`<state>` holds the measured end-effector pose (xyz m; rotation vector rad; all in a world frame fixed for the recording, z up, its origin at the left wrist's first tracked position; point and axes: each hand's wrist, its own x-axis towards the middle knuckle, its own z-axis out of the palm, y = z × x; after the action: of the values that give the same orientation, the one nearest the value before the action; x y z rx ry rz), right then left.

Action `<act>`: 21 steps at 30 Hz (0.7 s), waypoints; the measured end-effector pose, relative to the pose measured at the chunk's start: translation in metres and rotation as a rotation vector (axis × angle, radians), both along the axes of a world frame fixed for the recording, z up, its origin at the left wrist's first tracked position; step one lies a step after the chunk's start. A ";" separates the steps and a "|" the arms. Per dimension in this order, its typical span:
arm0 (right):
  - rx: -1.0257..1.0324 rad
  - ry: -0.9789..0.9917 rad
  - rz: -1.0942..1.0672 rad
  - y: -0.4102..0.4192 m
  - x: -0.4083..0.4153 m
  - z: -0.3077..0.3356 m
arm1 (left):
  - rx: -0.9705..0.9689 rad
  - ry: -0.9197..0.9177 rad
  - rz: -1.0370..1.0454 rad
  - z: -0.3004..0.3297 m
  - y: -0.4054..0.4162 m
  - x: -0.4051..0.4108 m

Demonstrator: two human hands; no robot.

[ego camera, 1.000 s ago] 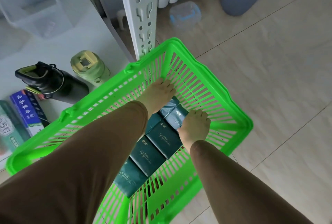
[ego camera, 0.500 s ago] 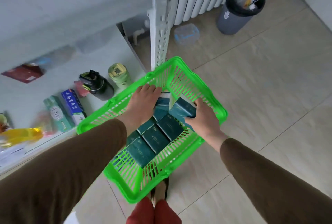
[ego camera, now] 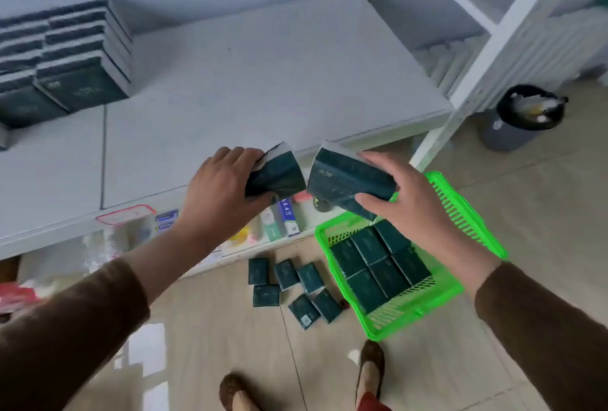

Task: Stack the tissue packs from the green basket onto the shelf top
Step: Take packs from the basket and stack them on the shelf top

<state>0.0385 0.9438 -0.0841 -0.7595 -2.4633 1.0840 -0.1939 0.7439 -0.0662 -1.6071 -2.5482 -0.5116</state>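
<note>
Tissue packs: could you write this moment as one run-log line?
left hand: holds tissue pack | right hand: holds second pack | both above shelf top edge | stack at back left | green basket on floor, packs remain

I'm in a small shop's stockroom: white metal shelving (ego camera: 256, 81) with boxed toothpaste (ego camera: 286, 219) below, a green shopping basket (ego camera: 473, 213), tiled floor (ego camera: 543, 213).

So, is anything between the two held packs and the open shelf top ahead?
Nothing visible: the left hand and right hand each hold a pack over the shelf top; the stack sits far left.
</note>
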 end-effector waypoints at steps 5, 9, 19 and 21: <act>-0.039 0.101 0.073 -0.075 -0.115 0.032 | -0.003 0.135 0.084 0.046 -0.095 -0.102; -0.117 0.101 0.067 -0.122 -0.203 0.037 | -0.030 0.139 0.175 0.063 -0.144 -0.182; -0.254 0.115 0.117 -0.147 -0.365 0.021 | -0.126 0.168 0.316 0.053 -0.193 -0.326; -0.237 0.080 0.168 -0.143 -0.396 0.019 | -0.143 0.173 0.321 0.049 -0.192 -0.346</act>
<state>-0.3577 0.8005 -0.0649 -0.5686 -2.3921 1.4590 -0.5400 0.5518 -0.0175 -1.1795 -2.6824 -0.1562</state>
